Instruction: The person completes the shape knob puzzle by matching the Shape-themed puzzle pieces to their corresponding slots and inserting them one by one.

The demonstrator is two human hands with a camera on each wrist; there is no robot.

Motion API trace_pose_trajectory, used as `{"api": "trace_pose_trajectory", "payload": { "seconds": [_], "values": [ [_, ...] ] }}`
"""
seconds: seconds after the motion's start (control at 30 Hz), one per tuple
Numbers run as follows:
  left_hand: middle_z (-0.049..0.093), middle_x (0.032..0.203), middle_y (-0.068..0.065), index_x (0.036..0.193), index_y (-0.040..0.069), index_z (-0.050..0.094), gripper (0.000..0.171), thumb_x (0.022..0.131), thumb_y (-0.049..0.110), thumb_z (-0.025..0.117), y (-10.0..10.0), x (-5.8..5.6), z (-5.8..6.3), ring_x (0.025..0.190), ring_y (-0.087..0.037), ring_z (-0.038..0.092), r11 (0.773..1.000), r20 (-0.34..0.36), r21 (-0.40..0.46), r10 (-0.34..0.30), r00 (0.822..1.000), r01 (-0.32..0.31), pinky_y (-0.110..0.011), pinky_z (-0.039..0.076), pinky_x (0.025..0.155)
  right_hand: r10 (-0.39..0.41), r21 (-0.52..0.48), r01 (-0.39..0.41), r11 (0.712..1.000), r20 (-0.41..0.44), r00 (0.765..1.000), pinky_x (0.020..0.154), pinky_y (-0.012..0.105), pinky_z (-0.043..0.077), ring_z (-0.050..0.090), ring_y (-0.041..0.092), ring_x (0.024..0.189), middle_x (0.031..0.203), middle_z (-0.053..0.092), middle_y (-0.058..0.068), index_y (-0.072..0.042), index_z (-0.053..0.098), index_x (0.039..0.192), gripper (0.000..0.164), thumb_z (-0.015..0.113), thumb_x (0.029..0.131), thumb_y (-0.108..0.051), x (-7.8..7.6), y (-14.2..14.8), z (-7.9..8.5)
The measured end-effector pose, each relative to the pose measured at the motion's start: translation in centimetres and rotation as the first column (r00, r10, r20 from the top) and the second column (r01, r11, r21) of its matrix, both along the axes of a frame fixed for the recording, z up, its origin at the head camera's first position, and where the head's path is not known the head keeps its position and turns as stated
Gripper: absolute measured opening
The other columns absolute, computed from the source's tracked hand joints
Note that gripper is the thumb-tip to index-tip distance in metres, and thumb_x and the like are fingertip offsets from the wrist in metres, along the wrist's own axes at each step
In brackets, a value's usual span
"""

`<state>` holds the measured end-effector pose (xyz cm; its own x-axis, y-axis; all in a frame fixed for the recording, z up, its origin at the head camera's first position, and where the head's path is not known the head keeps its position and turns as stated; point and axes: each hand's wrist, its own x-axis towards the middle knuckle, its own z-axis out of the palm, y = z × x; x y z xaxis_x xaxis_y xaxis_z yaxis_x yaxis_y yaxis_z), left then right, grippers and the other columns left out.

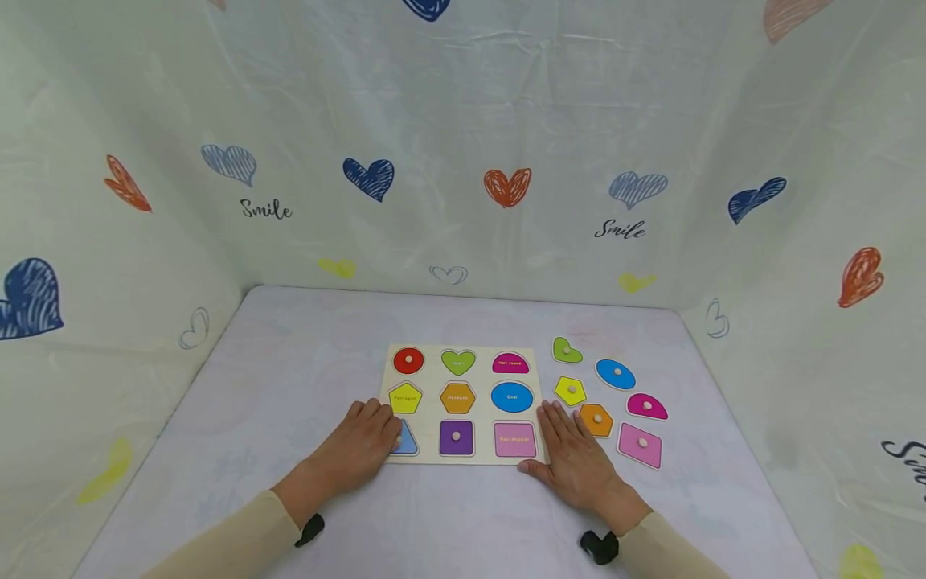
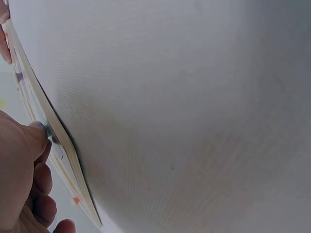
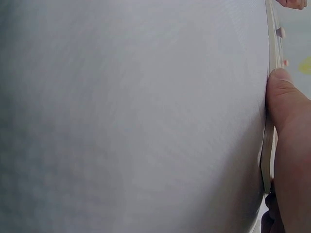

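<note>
A cream shape puzzle board [image 1: 427, 460] lies flat on the table. My left hand [image 1: 354, 450] is over its lower left corner, thumb and fingers pinching the knob of the blue triangle piece [image 1: 407, 438], which sits in its slot and is partly covered. In the left wrist view, the thumb [image 2: 36, 138] meets the knob just above the board's edge. My right hand [image 1: 575, 466] lies with straight fingers along the board's right edge, its thumb at the lower right corner. The red circle piece [image 1: 408, 354] and purple square piece [image 1: 448, 446] sit in their slots.
Loose knobbed pieces lie right of the board: green heart [image 1: 566, 352], blue oval [image 1: 611, 375], yellow pentagon [image 1: 567, 398], magenta half round [image 1: 647, 411], orange hexagon [image 1: 592, 426] and pink rectangle [image 1: 640, 457]. A heart-printed curtain [image 1: 463, 104] encloses the table's back and sides.
</note>
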<state>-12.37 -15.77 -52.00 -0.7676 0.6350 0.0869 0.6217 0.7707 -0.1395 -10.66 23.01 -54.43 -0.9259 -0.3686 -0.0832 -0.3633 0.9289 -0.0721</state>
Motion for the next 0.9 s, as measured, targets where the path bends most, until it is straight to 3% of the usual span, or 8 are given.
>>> {"api": "trace_pose_trajectory", "payload": {
  "seconds": [0.27,0.57,0.77,0.9],
  "values": [
    [0.054,0.099,-0.005,0.115,0.009,0.062,0.029,0.101,0.033,0.072,0.2,0.2,0.1,0.096,-0.022,0.045,0.999,0.032,0.016,0.043,0.999,-0.043,-0.038,0.045,0.086,0.008,0.015,-0.008,1.000,0.000,1.000,0.131,0.058,0.017,0.022,0.037,0.162,0.173,0.029,0.017,-0.003,0.027,0.166,0.101,0.043,0.099,-0.076,0.0,0.0,0.0],
    [0.055,0.101,-0.004,0.108,0.009,0.063,0.023,0.103,0.030,0.067,0.0,0.4,-0.4,0.098,-0.023,0.046,0.993,0.046,0.094,0.065,0.997,-0.070,-0.040,0.046,0.089,0.003,0.009,-0.003,1.000,0.015,1.000,0.131,0.058,0.017,0.022,0.037,0.162,0.173,0.028,0.017,-0.003,0.026,0.167,0.102,0.043,0.099,-0.077,-0.1,0.0,0.1],
    [0.058,0.106,-0.006,0.114,0.006,0.065,0.031,0.101,0.033,0.071,-0.4,0.7,-0.5,0.101,-0.025,0.048,0.992,0.039,0.096,0.081,0.996,-0.084,-0.042,0.048,0.091,0.001,0.004,-0.002,1.000,0.018,1.000,0.131,0.058,0.017,0.022,0.037,0.162,0.173,0.028,0.017,-0.003,0.026,0.167,0.102,0.043,0.098,-0.078,-0.1,0.0,0.1],
    [0.062,0.117,-0.009,0.123,0.005,0.064,0.041,0.098,0.035,0.076,-0.8,1.2,-0.2,0.111,-0.027,0.051,0.987,0.074,0.113,0.108,0.991,-0.116,-0.045,0.048,0.097,-0.001,0.001,0.001,1.000,0.015,1.000,0.131,0.058,0.017,0.022,0.037,0.162,0.173,0.029,0.016,-0.003,0.027,0.166,0.102,0.043,0.098,-0.078,-0.1,0.0,0.0]
  ]
}}
